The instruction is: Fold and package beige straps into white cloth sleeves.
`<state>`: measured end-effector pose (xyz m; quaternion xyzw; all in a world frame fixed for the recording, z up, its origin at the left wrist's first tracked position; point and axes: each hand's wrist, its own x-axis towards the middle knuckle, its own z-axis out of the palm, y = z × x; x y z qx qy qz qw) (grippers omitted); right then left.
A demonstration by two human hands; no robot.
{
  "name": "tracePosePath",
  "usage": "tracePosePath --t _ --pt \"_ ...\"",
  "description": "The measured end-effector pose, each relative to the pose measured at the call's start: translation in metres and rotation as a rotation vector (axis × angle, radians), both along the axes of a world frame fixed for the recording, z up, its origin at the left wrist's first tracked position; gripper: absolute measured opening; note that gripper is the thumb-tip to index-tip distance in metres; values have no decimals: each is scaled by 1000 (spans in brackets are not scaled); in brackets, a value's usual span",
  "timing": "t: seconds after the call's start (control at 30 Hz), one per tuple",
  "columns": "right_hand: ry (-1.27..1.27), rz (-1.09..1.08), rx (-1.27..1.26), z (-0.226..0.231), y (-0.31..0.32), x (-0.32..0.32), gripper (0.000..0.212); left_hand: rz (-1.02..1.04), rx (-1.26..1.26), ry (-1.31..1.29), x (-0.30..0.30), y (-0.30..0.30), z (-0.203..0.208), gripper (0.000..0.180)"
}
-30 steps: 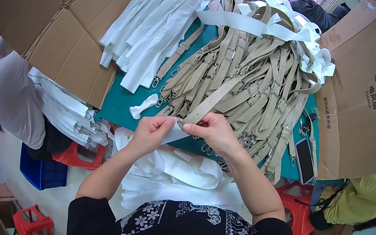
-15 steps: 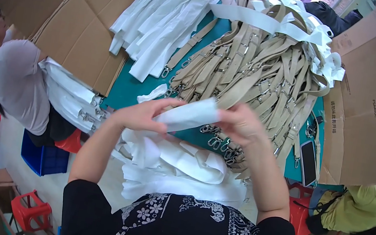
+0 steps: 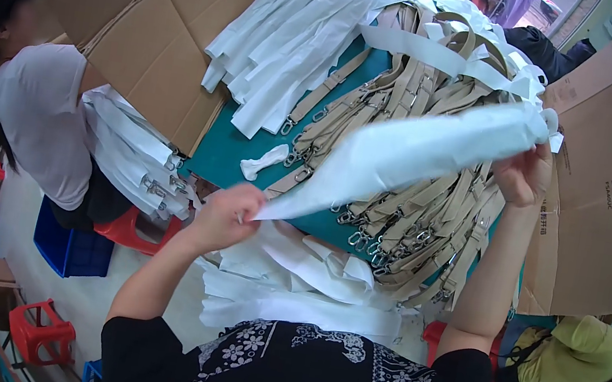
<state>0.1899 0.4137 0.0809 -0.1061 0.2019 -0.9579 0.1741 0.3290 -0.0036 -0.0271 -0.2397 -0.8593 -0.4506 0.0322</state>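
A long white fabric sleeve point(image 3: 415, 156) is stretched between my two hands above the green table point(image 3: 228, 155). My left hand point(image 3: 226, 214) pinches its narrow near end by the table's front edge. Raised at the right, my right hand point(image 3: 523, 173) grips the wide far end. Under the sleeve lies a heap of several beige straps with metal clasps point(image 3: 401, 198). More white fabric pieces point(image 3: 307, 287) are piled on my lap.
A pile of white sleeves point(image 3: 290, 37) lies at the back of the table, and a small white scrap point(image 3: 263, 160) sits near the front. Flattened cardboard point(image 3: 147, 30) stands at the left, a cardboard box point(image 3: 602, 190) at the right. A person in a white top point(image 3: 41, 117) sits to the left with white sleeves. Red stools point(image 3: 40, 329) are on the floor.
My hands were close together over the straps holding a strap and sleeve. They have since drawn far apart, right hand up and rightward, stretching the white sleeve out full length.
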Motion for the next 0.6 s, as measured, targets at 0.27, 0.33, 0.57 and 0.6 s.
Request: tracePosePath --t 0.27,0.33,0.57,0.6 --pt "20 129 469 -39 -34 40 37 804 -399 1029 62 -88 44 33" --pt "14 192 509 -51 -61 47 44 960 -604 1055 89 -101 82 42" --pt "-80 312 512 -88 -122 52 32 1210 -1087 1200 182 -177 177 33" --pt "-49 301 601 -87 -120 51 29 1193 -1147 1221 179 -175 171 32"
